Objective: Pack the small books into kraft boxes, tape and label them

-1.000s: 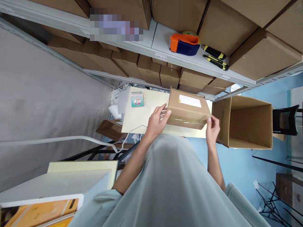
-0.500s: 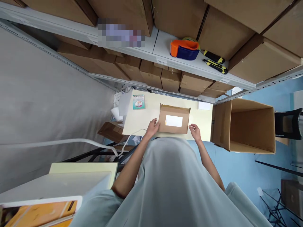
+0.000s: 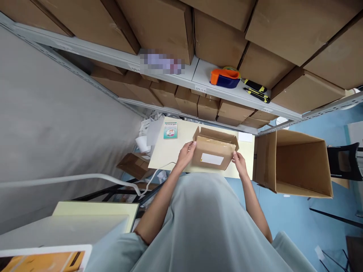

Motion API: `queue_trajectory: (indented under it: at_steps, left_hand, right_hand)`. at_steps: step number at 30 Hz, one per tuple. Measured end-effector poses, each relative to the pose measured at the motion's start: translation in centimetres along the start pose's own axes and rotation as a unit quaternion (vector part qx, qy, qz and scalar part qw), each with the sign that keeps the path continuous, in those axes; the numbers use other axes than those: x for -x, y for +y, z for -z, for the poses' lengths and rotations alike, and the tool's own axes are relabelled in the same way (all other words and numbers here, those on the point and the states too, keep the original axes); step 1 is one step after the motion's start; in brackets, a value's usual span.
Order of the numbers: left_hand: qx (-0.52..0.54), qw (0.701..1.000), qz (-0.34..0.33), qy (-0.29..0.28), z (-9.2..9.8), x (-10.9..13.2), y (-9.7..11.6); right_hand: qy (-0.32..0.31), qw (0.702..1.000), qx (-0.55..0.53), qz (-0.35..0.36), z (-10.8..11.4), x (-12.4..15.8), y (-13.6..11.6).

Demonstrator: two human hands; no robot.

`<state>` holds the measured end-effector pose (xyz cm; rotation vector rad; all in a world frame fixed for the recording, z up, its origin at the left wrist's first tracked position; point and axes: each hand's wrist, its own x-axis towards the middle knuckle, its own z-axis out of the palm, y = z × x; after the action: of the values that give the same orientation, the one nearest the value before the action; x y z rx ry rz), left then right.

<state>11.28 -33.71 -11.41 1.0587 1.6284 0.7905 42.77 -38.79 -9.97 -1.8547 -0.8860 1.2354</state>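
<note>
A small brown cardboard box with a white label on its face is over the cream table, close to my body. Its far side has come open, with the flaps standing out. My left hand holds the box's left edge, fingers along the side. At the right edge, my right hand grips the box near its upper corner. What lies inside the box cannot be made out. A green-and-white booklet lies on the table to the left of the box.
A large open carton stands right of the table. Above the table, a shelf bears cartons, an orange-and-blue tape dispenser and yellow-black utility knives. A white card lies at the table's far right. A white cable runs at left.
The box has tilted and its lid side has opened, showing flaps at the far edge. My right hand has moved from beside the box onto its right edge. The view has shifted slightly.
</note>
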Motion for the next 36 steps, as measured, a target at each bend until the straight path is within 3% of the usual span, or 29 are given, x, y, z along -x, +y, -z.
queue_trajectory:
  at_steps: [6,11,16,18,20,22,23,25,27,29,36]
  left_hand:
    - [0.083,0.996,-0.001,0.007,1.4,2.8,1.0]
    - [0.155,0.986,0.058,-0.002,1.5,1.3,-0.6]
    - [0.059,0.992,0.108,-0.012,2.1,0.6,-2.4]
    - [-0.010,0.997,0.069,0.034,2.5,1.3,-2.0]
    - [-0.078,0.991,-0.033,0.108,2.7,2.5,-0.7]
    - [-0.123,0.972,-0.150,0.135,2.4,3.6,1.1]
    - [-0.135,0.965,-0.193,0.113,2.0,4.0,2.0]
    - [-0.160,0.956,-0.242,0.033,1.0,4.3,3.5]
    - [-0.214,0.944,-0.247,-0.039,0.0,4.0,4.2]
    - [-0.277,0.932,-0.225,-0.068,-0.5,3.7,4.1]
    - [-0.343,0.923,-0.145,-0.093,0.8,4.8,0.1]
  right_hand:
    - [0.041,0.997,-0.026,0.063,1.3,2.9,-0.5]
    - [0.024,0.995,-0.095,0.013,-0.4,1.5,1.3]
    - [-0.036,0.998,-0.027,-0.036,-0.8,0.3,2.9]
    - [-0.017,0.999,0.037,-0.011,-0.2,0.5,2.4]
    - [0.057,0.989,0.113,0.071,0.3,0.8,1.2]
    - [0.111,0.962,0.176,0.176,0.4,1.0,-0.6]
    - [0.103,0.951,0.197,0.217,0.2,1.0,-1.5]
    - [0.012,0.941,0.224,0.252,-0.7,0.7,-3.3]
    - [-0.100,0.932,0.246,0.246,-1.9,-0.1,-4.6]
    - [-0.156,0.919,0.271,0.242,-3.0,-1.2,-5.2]
    - [-0.122,0.899,0.331,0.259,-3.3,-4.9,-4.1]
